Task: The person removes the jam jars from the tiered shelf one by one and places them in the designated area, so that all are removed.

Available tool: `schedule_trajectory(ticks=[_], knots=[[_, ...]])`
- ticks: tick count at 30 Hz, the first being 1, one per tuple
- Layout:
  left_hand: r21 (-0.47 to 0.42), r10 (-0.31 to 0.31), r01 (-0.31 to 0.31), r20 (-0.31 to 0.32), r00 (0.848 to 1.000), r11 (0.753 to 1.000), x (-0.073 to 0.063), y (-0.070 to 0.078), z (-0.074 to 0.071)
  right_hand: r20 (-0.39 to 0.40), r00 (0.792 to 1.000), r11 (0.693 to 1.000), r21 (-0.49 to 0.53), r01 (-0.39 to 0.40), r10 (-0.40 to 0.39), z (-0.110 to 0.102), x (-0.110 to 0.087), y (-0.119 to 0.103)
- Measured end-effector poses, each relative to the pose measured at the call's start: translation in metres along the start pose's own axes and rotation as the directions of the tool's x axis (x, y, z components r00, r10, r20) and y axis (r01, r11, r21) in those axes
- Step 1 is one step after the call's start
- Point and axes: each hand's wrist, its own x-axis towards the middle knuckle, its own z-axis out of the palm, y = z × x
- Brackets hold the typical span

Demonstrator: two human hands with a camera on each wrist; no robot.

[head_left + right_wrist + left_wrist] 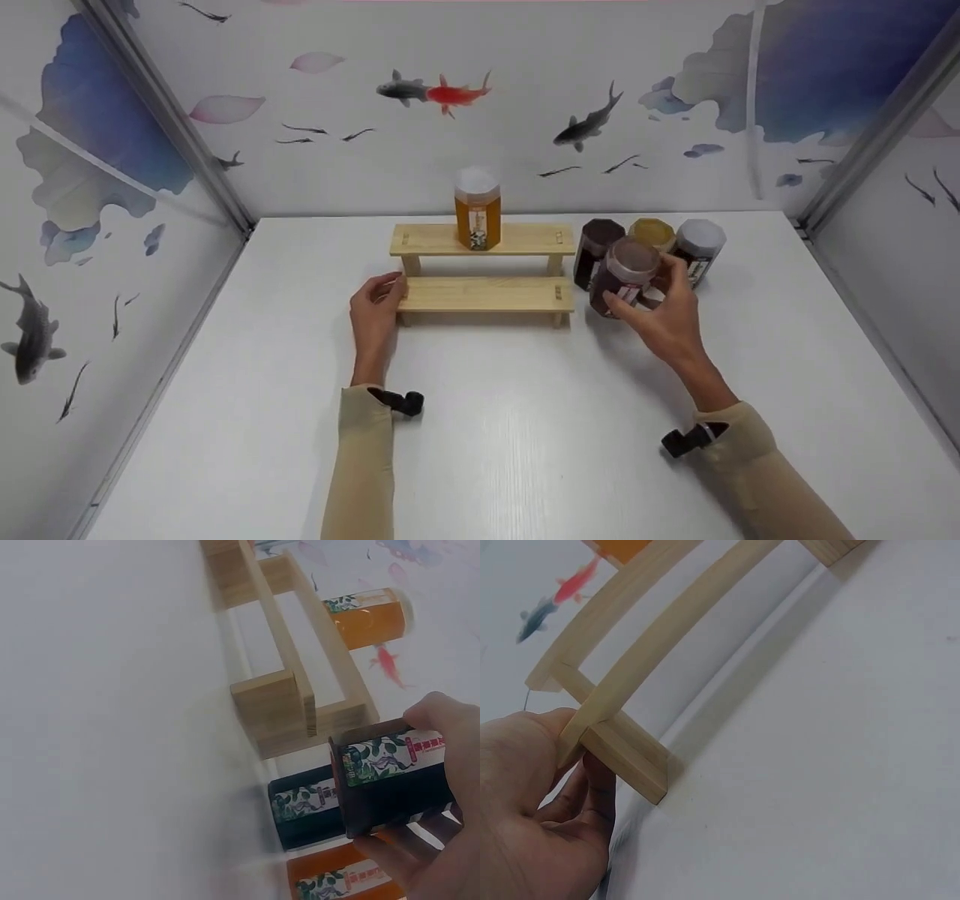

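A two-tier wooden stand [484, 294] is on the table, with an amber honey jar [478, 214] upright on its upper tier. My left hand [375, 304] pinches the left end of the lower tier; in the left wrist view, the thumb side meets the board [622, 686] and the other fingers curl below. To the right of the stand, my right hand [664, 311] grips a dark honey jar [622, 277] around its sides. That jar [397, 769] looks raised off the table, slightly tilted, in front of the others.
Behind the held jar stand another dark jar [600, 236], an amber jar with a yellowish top [651, 232] and a dark jar with a whitish lid [699, 240]. A patterned wall [510, 157] closes off the back of the white table [487, 435].
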Motion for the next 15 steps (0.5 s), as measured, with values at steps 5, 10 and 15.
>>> schedule_trajectory(ticks=[5,10,15], knots=[[0.000,0.002,-0.002,-0.004,1.000,1.000,0.000,0.000,0.000,0.129,0.990,0.998,-0.031,-0.048,0.052,0.007,-0.002,0.011],[-0.017,-0.004,0.004,0.004,1.000,1.000,-0.001,0.000,0.001,0.194,0.975,0.993,-0.055,-0.102,0.111,0.011,-0.005,0.017],[-0.014,0.001,-0.001,0.001,1.000,1.000,0.000,0.000,0.000,0.214,0.970,0.992,-0.072,-0.101,0.114,0.012,-0.004,0.017]])
